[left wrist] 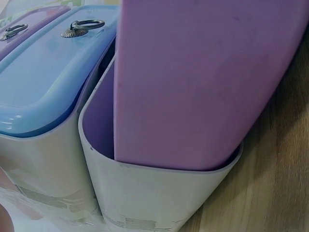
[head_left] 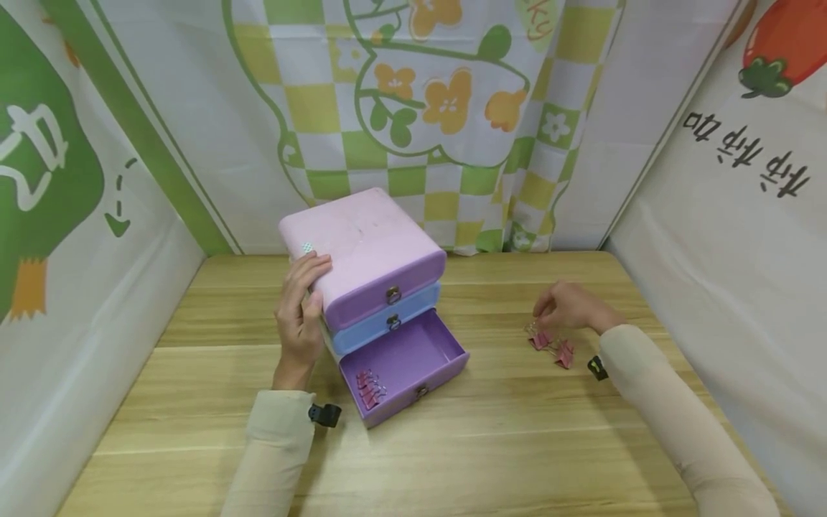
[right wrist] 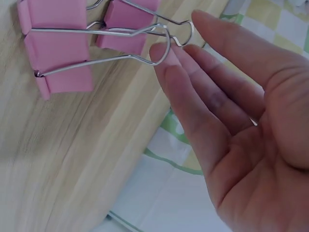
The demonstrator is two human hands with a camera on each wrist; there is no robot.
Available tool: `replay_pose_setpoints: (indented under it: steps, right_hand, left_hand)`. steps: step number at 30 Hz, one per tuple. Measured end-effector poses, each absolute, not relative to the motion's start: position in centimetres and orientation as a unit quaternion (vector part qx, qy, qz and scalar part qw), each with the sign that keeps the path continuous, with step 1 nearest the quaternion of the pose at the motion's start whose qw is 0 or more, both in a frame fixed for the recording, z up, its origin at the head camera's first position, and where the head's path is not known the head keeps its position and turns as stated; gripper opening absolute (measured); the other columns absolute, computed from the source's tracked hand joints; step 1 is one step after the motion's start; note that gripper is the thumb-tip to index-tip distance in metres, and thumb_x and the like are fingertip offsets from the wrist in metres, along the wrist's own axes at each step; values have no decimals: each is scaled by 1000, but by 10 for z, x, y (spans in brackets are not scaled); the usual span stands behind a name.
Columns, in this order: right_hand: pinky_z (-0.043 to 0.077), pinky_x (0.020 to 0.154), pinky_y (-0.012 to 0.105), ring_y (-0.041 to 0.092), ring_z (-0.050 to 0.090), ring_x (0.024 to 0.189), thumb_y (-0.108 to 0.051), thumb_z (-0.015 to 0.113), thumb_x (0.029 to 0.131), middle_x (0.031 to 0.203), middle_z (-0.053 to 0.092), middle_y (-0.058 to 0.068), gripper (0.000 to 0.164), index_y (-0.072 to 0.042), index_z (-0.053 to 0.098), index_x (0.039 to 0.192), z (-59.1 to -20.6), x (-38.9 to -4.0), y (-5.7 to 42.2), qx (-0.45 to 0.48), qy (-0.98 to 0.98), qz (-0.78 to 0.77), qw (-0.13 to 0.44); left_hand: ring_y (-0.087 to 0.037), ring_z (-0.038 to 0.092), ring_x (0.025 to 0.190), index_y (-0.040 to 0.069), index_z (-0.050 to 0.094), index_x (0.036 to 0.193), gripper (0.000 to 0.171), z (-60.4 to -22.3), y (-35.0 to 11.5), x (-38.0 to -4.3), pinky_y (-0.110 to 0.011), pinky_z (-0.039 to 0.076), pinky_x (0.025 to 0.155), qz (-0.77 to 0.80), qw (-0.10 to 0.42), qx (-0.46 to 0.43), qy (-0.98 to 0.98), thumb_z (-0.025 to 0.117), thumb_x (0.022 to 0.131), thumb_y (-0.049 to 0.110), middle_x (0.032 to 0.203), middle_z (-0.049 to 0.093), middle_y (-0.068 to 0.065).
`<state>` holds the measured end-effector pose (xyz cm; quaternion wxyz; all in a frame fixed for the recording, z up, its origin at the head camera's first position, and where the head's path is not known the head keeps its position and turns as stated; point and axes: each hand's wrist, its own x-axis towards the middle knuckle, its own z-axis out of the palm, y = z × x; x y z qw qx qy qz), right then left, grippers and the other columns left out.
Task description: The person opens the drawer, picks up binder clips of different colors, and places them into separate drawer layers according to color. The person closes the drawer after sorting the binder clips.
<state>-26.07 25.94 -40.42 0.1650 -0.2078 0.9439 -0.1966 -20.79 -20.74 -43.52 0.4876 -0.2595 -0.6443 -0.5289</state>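
Observation:
A small chest (head_left: 368,244) has a pink top, with a purple and a blue drawer (head_left: 362,332) closed. Its bottom purple drawer (head_left: 395,408) is pulled out, and several pink binder clips (head_left: 370,393) lie in its near left corner. My left hand (head_left: 302,309) rests against the chest's left side, fingers over the top edge. On the table at right lie pink binder clips (head_left: 565,354). My right hand (head_left: 568,307) is over them; in the right wrist view its fingertips are at the wire handles of one clip (right wrist: 58,53), thumb apart from the fingers.
The wooden table (head_left: 517,445) meets a patterned curtain (head_left: 446,143) behind the chest. White printed sheets (head_left: 723,230) close off both sides. The pulled-out drawer sticks out toward the table's near side, between the two arms.

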Motion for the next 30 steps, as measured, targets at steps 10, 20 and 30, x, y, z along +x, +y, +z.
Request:
replay_pose_setpoints:
  steps: [10, 20, 30]
  right_hand:
    - [63, 77, 26, 9, 73, 81, -14, 79, 90, 93, 82, 9, 14, -1, 82, 97, -412, -267, 251, -203, 907, -234, 284]
    - [66, 73, 22, 12, 77, 76, -7, 68, 99, 89, 81, 9, 21, 6, 78, 111, -435, -262, 247, -83, 826, -398, 391]
    - [64, 78, 16, 7, 76, 83, -10, 64, 103, 95, 81, 4, 23, 4, 74, 118, -449, -263, 233, -45, 751, -514, 411]
  left_hand:
    - [-33, 56, 141, -11, 70, 119, 42, -438, -208, -207, -50, 37, 129, -531, 486, -259, -644, 45, 91, 7, 126, 69, -31]
    - [-36, 56, 140, -14, 70, 118, 41, -434, -206, -207, -50, 37, 129, -530, 487, -262, -643, 45, 92, 6, 125, 69, -33]
    - [-34, 56, 141, -12, 70, 119, 41, -434, -207, -205, -50, 37, 130, -533, 484, -260, -644, 46, 91, 7, 126, 69, -31]
